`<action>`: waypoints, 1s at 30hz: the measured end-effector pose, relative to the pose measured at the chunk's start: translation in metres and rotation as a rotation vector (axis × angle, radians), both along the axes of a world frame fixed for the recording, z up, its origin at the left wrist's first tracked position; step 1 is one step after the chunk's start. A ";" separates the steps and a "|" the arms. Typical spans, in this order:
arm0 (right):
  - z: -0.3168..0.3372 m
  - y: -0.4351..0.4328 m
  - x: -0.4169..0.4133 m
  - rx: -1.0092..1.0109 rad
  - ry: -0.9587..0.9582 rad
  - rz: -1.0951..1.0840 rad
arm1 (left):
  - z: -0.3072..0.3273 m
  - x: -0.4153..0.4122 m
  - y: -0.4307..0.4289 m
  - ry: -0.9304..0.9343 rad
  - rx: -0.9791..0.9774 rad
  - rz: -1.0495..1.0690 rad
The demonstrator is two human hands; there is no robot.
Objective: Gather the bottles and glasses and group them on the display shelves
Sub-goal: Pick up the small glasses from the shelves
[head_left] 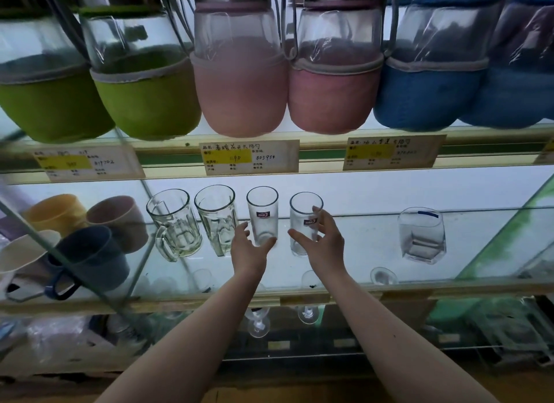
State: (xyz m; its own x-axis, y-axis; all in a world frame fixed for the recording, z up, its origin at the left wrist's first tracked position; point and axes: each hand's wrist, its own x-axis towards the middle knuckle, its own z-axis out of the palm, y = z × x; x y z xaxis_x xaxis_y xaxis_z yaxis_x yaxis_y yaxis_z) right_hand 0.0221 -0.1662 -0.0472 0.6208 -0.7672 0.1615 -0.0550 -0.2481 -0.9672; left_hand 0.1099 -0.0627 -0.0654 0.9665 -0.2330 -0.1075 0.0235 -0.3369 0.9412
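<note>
Lit from behind, a glass display shelf (pixel 359 270) in a shop is set with a row of drinking glasses. Two straight clear tumblers, each with a small label, are stood upright side by side near its middle. The left tumbler (pixel 262 213) is held low down by the left hand (pixel 248 251), with the thumb curved across its base and the fingers at its left side. The right tumbler (pixel 304 219) is gripped by the right hand (pixel 325 240), thumb on its left wall and fingers wrapped round its right. Just left of them, two handled glass mugs (pixel 174 222) are stood. Well to the right, a squat glass (pixel 422 236) is set apart. Coloured cups (pixel 90 252) are piled at far left. On the shelf above, bottles (pixel 239 96) in green, pink and blue sleeves are lined up over handwritten price tags (pixel 248 156). Stemmed glasses (pixel 257 321) are seen below.
</note>
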 end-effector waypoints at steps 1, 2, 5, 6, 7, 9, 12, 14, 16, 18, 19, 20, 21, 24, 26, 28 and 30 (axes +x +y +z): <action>-0.001 0.000 0.003 -0.005 -0.005 -0.001 | 0.000 0.000 0.000 0.005 -0.009 -0.013; -0.002 0.000 0.006 -0.012 -0.008 -0.005 | -0.001 -0.001 -0.001 0.012 -0.020 -0.024; -0.004 -0.003 0.014 -0.031 -0.004 -0.021 | -0.003 -0.002 -0.004 0.016 -0.037 -0.031; -0.005 -0.004 0.016 -0.036 0.001 -0.028 | -0.003 -0.002 -0.005 0.013 -0.033 -0.027; -0.005 -0.005 0.018 -0.038 0.005 -0.035 | -0.004 -0.002 -0.005 0.008 -0.027 -0.024; -0.006 -0.006 0.021 -0.047 0.011 -0.044 | -0.005 0.000 -0.006 -0.008 -0.017 -0.031; -0.008 -0.008 0.021 -0.055 0.021 -0.045 | -0.006 0.000 -0.004 -0.015 -0.007 -0.051; -0.008 -0.008 0.022 -0.038 0.031 -0.047 | -0.005 0.001 -0.003 -0.014 -0.008 -0.063; -0.009 -0.007 0.023 -0.034 0.042 -0.054 | -0.004 0.001 -0.003 -0.012 0.000 -0.069; -0.009 -0.006 0.024 -0.036 0.048 -0.067 | -0.002 0.002 -0.003 -0.006 0.007 -0.069; -0.008 -0.005 0.024 -0.031 0.049 -0.074 | -0.002 0.002 -0.003 -0.001 0.010 -0.071; -0.008 -0.004 0.024 -0.029 0.051 -0.081 | -0.002 0.002 -0.003 0.004 0.010 -0.073; -0.008 -0.004 0.024 -0.032 0.051 -0.086 | -0.002 0.003 -0.003 0.008 0.011 -0.075; -0.008 -0.004 0.023 -0.049 0.056 -0.096 | -0.003 0.002 -0.001 0.009 0.014 -0.083; -0.007 -0.004 0.024 -0.052 0.061 -0.099 | -0.002 0.001 0.000 -0.001 0.026 -0.091; -0.005 -0.005 0.025 -0.045 0.068 -0.101 | -0.003 0.001 0.001 -0.002 0.037 -0.104; -0.004 -0.006 0.024 -0.031 0.082 -0.066 | -0.003 -0.001 0.003 0.016 0.045 -0.110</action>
